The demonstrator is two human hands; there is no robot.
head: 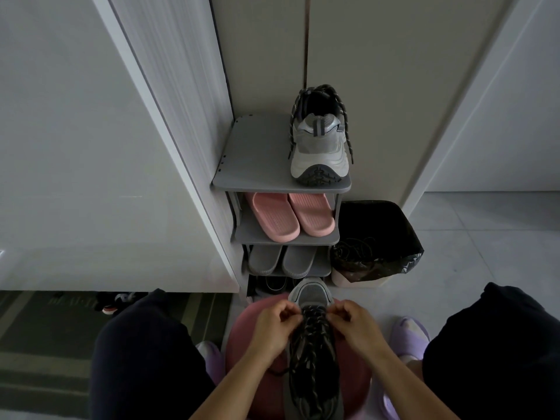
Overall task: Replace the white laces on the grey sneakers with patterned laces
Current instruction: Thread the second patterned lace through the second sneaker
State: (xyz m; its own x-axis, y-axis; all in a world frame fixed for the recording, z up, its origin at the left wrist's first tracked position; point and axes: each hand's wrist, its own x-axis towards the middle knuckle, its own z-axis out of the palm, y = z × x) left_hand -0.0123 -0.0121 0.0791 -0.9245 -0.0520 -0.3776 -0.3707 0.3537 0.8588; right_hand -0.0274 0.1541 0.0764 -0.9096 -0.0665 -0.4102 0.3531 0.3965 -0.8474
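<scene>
Grey mesh sneaker [312,294] sits near me on the round pink stool [242,334], toe pointing away. My left hand [272,322] and right hand [357,325] each pinch the dark patterned lace [312,334] near the toe. I'd guess uneven pulls could leave lopsided ends. Count: two grey sneakers, the second [319,140] already laced on the far grey shelf [257,159].

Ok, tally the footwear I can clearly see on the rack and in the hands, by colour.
Grey sneakers: 2, one on the rack top, one in the hands
Pink slippers: 2
Grey slippers: 2
Total: 6
</scene>
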